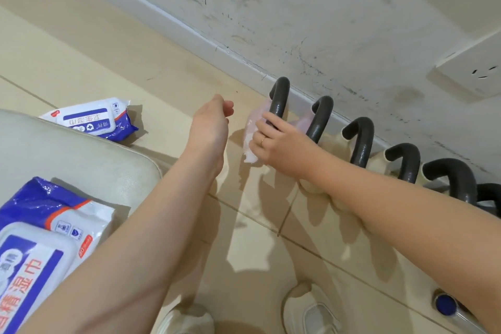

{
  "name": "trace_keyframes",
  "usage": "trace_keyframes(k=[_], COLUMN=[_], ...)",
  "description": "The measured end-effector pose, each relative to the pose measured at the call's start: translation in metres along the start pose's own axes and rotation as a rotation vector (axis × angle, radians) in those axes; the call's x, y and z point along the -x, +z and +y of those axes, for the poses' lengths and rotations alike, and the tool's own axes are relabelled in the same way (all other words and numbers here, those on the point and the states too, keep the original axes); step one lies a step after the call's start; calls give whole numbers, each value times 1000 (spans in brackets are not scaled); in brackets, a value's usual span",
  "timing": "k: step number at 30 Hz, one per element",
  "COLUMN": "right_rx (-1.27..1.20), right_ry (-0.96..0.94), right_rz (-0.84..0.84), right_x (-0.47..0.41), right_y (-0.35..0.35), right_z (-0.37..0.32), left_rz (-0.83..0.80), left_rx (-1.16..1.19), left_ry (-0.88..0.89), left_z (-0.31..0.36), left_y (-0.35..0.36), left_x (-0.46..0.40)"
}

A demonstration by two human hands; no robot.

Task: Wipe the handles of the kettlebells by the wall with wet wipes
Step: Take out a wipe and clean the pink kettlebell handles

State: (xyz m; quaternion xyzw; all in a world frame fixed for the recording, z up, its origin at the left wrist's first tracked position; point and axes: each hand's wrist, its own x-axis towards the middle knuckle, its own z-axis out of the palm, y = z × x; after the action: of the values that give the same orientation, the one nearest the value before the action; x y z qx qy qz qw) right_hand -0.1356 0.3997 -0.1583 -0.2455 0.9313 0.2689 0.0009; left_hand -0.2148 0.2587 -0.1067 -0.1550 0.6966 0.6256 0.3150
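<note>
Kettlebell handle point(279, 97) upright, arched, right hand point(282, 149) fingers point(268, 118) round it with wet wipe point(250, 141)

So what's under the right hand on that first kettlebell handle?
A pale wet wipe lies under the right hand, pressed against the first handle. The hand hides how far the wipe wraps around.
</note>
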Motion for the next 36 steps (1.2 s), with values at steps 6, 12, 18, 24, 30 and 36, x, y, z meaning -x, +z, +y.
trace_keyframes(k=[6, 12, 18, 24, 30, 36], right_rx=[-277, -397, -362, -838, -1368, -1981], right_ry=[429, 479, 546, 825, 1296, 1499], right_rz=[41, 68, -70, -126, -156, -250], right_x=[13, -1, -23, -21, -48, -39], right_y=[7, 1, -7, -14, -2, -11], right_z=[15, -12, 26, 3, 14, 3], left_rz=[17, -31, -16, -130, -142, -226], left_rx=[29, -82, -140, -251, -309, -200], left_ry=[128, 134, 108, 55, 63, 112], left_z=[-12, -16, -25, -31, -35, -34], left_y=[6, 13, 9, 15, 31, 36], left_x=[2, 4, 3, 1, 3, 4])
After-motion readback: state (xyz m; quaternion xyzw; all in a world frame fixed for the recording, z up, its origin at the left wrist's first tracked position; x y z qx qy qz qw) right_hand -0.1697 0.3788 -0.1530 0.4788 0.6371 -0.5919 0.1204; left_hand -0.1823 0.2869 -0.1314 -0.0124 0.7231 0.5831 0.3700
